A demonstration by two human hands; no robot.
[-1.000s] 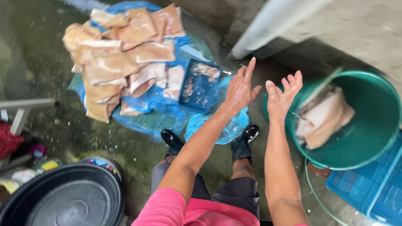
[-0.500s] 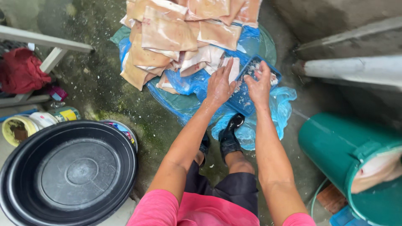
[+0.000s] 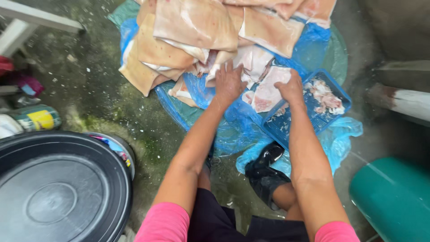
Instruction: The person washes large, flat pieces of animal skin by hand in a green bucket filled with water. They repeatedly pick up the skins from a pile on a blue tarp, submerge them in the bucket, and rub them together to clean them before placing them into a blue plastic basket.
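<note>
Nearest the camera, a large black basin [image 3: 58, 188] is seen at the lower left, and a green bucket [image 3: 394, 197] at the lower right. Between them a black boot [image 3: 264, 172] is planted on the wet, mossy concrete floor [image 3: 103, 112].

Further out, both arms are stretched onto a blue plastic sheet [image 3: 210, 121] spread over the floor. The left hand [image 3: 229, 83] is laid flat, fingers spread wide, on a pale slab of raw meat [image 3: 255, 62] near the sheet's middle. The right hand [image 3: 291, 87] is curled over the top edge of a pink-and-white meat piece [image 3: 266, 94], which rests against the left rim of a blue crate [image 3: 329, 118]; whether it is properly gripped cannot be told. Small scraps are held in the crate.

Beyond the hands, a pile of skin-on slabs [image 3: 197, 27] is stacked toward the sheet's far edge.

A slip is judged likely: the meat looks wet and greasy, so a piece could slide from a loose hold onto the dirty floor. The overlapping stack could also be upset if a lower slab is pulled.
</note>
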